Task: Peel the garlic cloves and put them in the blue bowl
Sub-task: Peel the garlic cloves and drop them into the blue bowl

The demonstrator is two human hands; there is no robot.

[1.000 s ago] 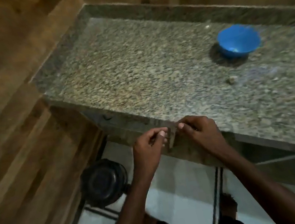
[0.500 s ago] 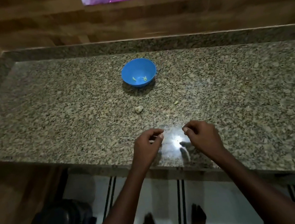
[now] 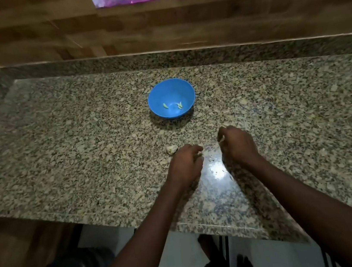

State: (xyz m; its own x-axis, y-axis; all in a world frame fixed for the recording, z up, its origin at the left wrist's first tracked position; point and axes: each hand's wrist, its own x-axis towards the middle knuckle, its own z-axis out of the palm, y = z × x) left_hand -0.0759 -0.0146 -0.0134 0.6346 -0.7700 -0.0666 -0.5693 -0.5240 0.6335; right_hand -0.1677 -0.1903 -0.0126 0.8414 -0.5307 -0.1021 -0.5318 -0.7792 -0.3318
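Two hands: left hand (image 3: 185,161) and right hand (image 3: 236,141) hover apart over the table (image 3: 59,149), fingers curled; each seems to pinch a pale scrap, hard to tell.
Handling: garlic clove (image 3: 172,149) probably light, firm, papery-skinned; pinch its ends.
Look: small, whitish, lumpy, just beside left hand.
Bowl: blue bowl (image 3: 170,89) holds pale peeled pieces.

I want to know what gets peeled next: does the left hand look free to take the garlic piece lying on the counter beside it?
Probably yes. The garlic piece lies bare on the counter just beyond the left hand, nothing between them, though its curled fingers may already hold something.
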